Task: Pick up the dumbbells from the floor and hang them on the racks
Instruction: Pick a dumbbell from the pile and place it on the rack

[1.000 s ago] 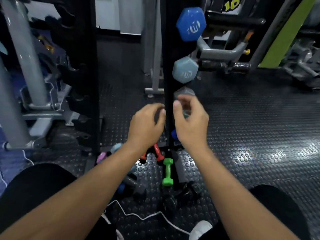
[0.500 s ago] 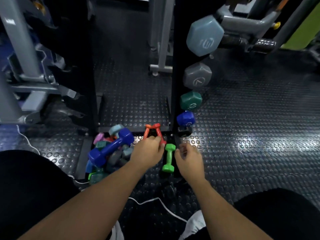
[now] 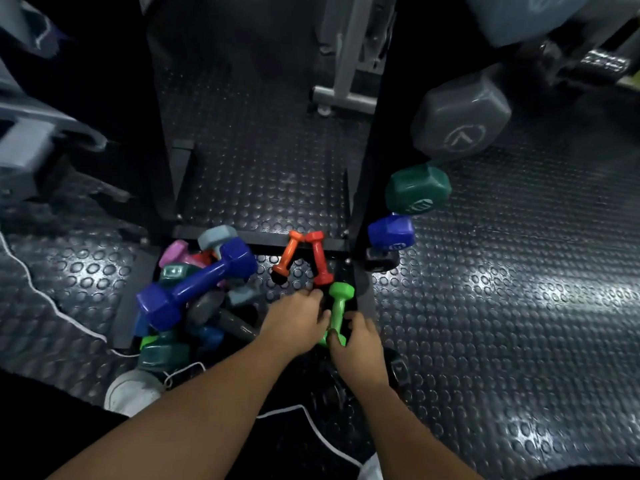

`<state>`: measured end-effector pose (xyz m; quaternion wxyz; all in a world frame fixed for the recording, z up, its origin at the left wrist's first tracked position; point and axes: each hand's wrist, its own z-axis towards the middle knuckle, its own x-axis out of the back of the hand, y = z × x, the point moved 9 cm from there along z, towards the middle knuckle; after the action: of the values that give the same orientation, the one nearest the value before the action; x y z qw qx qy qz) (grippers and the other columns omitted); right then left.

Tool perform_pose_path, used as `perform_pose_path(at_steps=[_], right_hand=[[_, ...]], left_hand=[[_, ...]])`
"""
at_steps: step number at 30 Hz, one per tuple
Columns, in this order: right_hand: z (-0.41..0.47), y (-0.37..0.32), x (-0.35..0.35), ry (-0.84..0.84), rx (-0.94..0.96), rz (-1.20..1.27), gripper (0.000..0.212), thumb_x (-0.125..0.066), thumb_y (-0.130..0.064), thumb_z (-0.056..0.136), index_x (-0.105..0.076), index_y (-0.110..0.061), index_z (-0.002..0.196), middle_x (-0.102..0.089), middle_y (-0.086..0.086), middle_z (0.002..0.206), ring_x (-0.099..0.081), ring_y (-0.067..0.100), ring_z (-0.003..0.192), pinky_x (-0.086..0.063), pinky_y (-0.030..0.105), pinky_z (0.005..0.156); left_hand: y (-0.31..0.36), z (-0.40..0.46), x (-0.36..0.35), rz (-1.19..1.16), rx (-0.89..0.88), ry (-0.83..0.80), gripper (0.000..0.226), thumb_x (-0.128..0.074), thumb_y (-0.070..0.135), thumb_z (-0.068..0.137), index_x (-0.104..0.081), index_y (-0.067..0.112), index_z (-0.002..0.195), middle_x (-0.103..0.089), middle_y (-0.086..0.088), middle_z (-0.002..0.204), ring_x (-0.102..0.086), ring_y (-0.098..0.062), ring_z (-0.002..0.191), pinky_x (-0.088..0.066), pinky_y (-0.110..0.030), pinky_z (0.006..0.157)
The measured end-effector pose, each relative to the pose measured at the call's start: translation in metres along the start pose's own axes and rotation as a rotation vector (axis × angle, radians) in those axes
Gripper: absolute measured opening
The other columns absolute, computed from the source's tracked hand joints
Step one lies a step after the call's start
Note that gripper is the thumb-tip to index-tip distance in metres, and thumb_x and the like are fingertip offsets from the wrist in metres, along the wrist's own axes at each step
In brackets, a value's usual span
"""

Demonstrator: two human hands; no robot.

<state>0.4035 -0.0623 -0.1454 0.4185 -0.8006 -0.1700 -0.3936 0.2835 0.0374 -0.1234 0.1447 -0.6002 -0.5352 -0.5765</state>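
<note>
Head: green dumbbell [image 3: 338,311] between both hands.

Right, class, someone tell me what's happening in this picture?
A person is crouched on a gym floor, both hands at a small green dumbbell. The right hand grips its near end; the left hand touches the handle. Orange dumbbells and a mixed pile lie on the floor. Larger dumbbells hang on the rack.
</note>
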Motion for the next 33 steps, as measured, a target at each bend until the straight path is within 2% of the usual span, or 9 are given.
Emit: perform_pose_path(at_steps=[5, 10, 13, 16, 20, 23, 25, 28, 33], right_hand=[[0.02, 0.013, -0.032, -0.066, -0.065, 0.036, 0.053, -0.067, -0.024, 0.097, -0.052, -0.011, 0.146, -0.055, 0.012, 0.132, -0.061, 0.036, 0.116, -0.053, 0.045, 0.096], [0.028, 0.021, -0.059, -0.092, -0.081, 0.02, 0.055, -0.063, -0.018, 0.096, -0.049, -0.005, 0.147, -0.056, 0.017, 0.13, -0.061, 0.04, 0.113, -0.055, 0.049, 0.093], [0.032, 0.029, -0.065, -0.054, -0.066, -0.033, 0.058, -0.064, -0.018, 0.094, -0.049, -0.006, 0.149, -0.053, 0.015, 0.13, -0.064, 0.041, 0.105, -0.057, 0.05, 0.087], [0.033, 0.038, -0.074, -0.079, -0.084, -0.009, 0.067, -0.069, -0.024, 0.095, -0.042, -0.011, 0.155, -0.051, 0.013, 0.131, -0.065, 0.04, 0.104, -0.058, 0.045, 0.082], [0.027, 0.057, -0.086, -0.093, -0.197, 0.099, 0.099, -0.082, -0.03, 0.092, -0.02, -0.014, 0.168, -0.053, 0.011, 0.146, -0.06, 0.034, 0.127, -0.055, 0.043, 0.098], [0.029, 0.061, -0.094, -0.073, -0.252, 0.124, 0.106, -0.084, -0.034, 0.091, -0.017, -0.01, 0.169, -0.047, 0.014, 0.153, -0.052, 0.036, 0.137, -0.05, 0.047, 0.111], [0.031, 0.06, -0.097, -0.064, -0.267, 0.109, 0.105, -0.084, -0.036, 0.091, -0.019, -0.007, 0.169, -0.046, 0.014, 0.152, -0.052, 0.038, 0.137, -0.049, 0.05, 0.112], [0.036, 0.059, -0.096, -0.068, -0.283, 0.116, 0.094, -0.079, -0.031, 0.088, -0.029, -0.007, 0.163, -0.05, 0.013, 0.142, -0.06, 0.04, 0.124, -0.054, 0.051, 0.103], [0.034, 0.056, -0.091, -0.055, -0.331, 0.305, 0.064, -0.072, -0.044, 0.07, -0.058, -0.017, 0.127, -0.064, 0.002, 0.114, -0.069, 0.027, 0.098, -0.061, 0.052, 0.087]], left_hand=[[-0.022, 0.028, -0.031, -0.005, 0.062, -0.044, 0.033, -0.045, 0.034, 0.108, -0.057, 0.019, 0.135, -0.066, -0.007, 0.13, -0.066, -0.034, 0.117, -0.054, -0.046, 0.093], [-0.033, 0.048, -0.062, -0.023, 0.094, -0.097, 0.026, -0.045, 0.03, 0.109, -0.056, 0.022, 0.131, -0.064, -0.008, 0.132, -0.066, -0.036, 0.116, -0.054, -0.048, 0.092], [-0.035, 0.06, -0.075, -0.072, 0.091, -0.105, 0.032, -0.046, 0.031, 0.109, -0.055, 0.024, 0.138, -0.064, -0.007, 0.135, -0.064, -0.036, 0.119, -0.056, -0.05, 0.096], [-0.026, 0.078, -0.08, -0.132, 0.035, -0.074, 0.038, -0.046, 0.029, 0.108, -0.052, 0.029, 0.146, -0.067, -0.01, 0.13, -0.067, -0.038, 0.114, -0.058, -0.052, 0.091], [-0.014, 0.101, -0.094, -0.218, -0.004, -0.127, 0.043, -0.043, 0.033, 0.108, -0.049, 0.043, 0.15, -0.06, -0.007, 0.149, -0.062, -0.035, 0.129, -0.054, -0.051, 0.104], [-0.008, 0.114, -0.108, -0.225, 0.022, -0.209, 0.046, -0.039, 0.037, 0.11, -0.045, 0.042, 0.155, -0.05, -0.008, 0.16, -0.054, -0.037, 0.14, -0.048, -0.048, 0.113], [-0.007, 0.12, -0.111, -0.25, 0.051, -0.229, 0.046, -0.037, 0.038, 0.11, -0.048, 0.04, 0.154, -0.051, -0.009, 0.159, -0.054, -0.037, 0.14, -0.048, -0.046, 0.113], [-0.008, 0.125, -0.112, -0.281, 0.067, -0.254, 0.047, -0.033, 0.041, 0.105, -0.057, 0.039, 0.146, -0.059, -0.01, 0.15, -0.061, -0.036, 0.132, -0.053, -0.046, 0.107], [-0.007, 0.126, -0.115, -0.263, 0.07, -0.305, 0.041, -0.036, 0.035, 0.112, -0.061, 0.026, 0.143, -0.052, -0.019, 0.15, -0.056, -0.042, 0.135, -0.049, -0.048, 0.111]])
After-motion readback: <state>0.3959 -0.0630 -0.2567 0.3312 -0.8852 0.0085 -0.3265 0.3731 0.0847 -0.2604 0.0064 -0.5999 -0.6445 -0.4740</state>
